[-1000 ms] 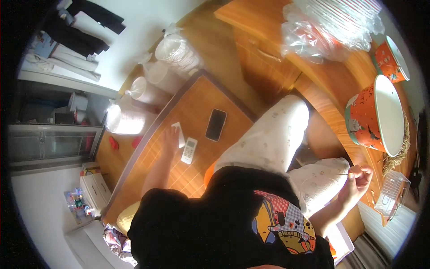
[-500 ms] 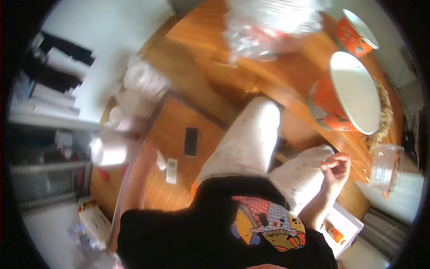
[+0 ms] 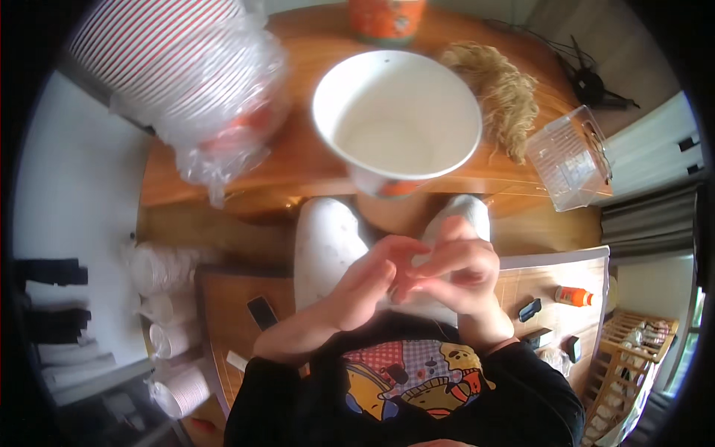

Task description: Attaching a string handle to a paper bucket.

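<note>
Over my lap, my left hand (image 3: 366, 289) has its fingers stretched toward the right. My right hand (image 3: 463, 270) meets it, thumb and forefinger drawn into a pinch by the left fingertips. Whatever the pinch may hold is too small or blurred to make out. Just ahead on the wooden table, a large white-lined paper tub (image 3: 398, 119) with an orange outside stands near the edge. Behind it is another orange tub (image 3: 387, 18). A tan bundle of stringy strands (image 3: 499, 97) lies to the right of the near tub.
A tall stack of tubs in clear plastic wrap (image 3: 171, 67) occupies the table's left. At its right edge sits a clear plastic basket (image 3: 570, 160). Lower down are a phone (image 3: 262, 313), wrapped cup stacks (image 3: 180, 391), an orange bottle (image 3: 573, 296) and a wooden rack (image 3: 629, 357).
My view has swung right to face the table squarely. My hands, wide apart before, have come together over my lap.
</note>
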A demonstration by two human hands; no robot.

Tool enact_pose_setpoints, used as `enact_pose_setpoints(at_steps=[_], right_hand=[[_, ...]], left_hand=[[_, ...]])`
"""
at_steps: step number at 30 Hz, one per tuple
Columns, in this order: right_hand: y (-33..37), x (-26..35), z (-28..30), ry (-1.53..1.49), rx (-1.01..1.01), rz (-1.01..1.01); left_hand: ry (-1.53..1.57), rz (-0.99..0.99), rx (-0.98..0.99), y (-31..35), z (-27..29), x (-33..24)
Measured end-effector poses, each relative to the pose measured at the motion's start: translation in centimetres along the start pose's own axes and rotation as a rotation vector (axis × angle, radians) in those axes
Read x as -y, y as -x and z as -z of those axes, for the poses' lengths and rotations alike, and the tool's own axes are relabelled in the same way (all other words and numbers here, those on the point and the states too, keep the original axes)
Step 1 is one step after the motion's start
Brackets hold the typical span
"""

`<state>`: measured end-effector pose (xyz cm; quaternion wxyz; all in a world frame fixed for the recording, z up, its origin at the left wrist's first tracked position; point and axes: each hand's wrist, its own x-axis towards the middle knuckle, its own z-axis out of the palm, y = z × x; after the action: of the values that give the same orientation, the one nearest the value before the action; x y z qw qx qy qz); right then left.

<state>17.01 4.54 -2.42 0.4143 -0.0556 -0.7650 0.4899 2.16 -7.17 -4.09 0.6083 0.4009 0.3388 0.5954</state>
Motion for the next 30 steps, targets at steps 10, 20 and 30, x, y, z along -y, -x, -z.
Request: enact_pose_setpoints(at_steps=[10, 20, 30], right_hand=[[0.4, -1.7, 0.8, -0.218, -0.259, -0.055], [0.5, -3.3, 0.7, -0.416, -0.247, -0.238], [1.4, -3.4, 1.0, -0.401, -0.254, -0.293]], left_hand=[[-0.252, 0.028, 0.017, -2.6, 0.4, -2.6], [-0.562, -0.426, -0.344, -4.0, 0.6, -2.0], [-0.474, -0.472, -0.434, -4.6, 0.3, -1.0]])
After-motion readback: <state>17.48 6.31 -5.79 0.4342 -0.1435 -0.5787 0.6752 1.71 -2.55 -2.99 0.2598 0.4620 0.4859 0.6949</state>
